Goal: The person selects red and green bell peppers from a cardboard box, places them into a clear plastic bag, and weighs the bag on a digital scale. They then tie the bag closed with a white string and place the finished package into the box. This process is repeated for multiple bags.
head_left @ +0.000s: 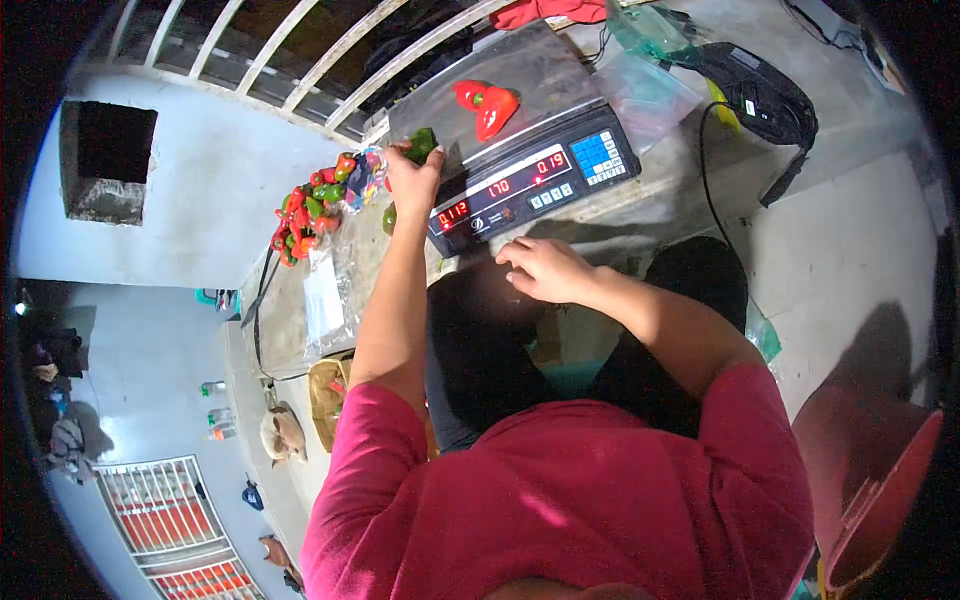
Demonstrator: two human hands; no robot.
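Note:
My left hand [415, 176] grips a green bell pepper [421, 145] at the left edge of a digital scale [534, 176]. Red bell peppers [496, 111] lie on the scale's metal plate, and the display glows with red digits. Just under my left hand, another green pepper [389, 219] rests on the counter, partly hidden by my arm. My right hand [546, 268] is held above my lap, in front of the scale, with its fingers loosely curled and nothing seen in them. A heap of red and green peppers [301, 217] lies on the counter to the left.
Clear plastic bags [646, 97] lie right of the scale, near a black bag with a strap [757, 94]. A white paper in plastic [323, 296] lies on the counter [364, 262]. A basket [327, 397] stands by my left elbow. Metal bars [337, 52] rise behind the counter.

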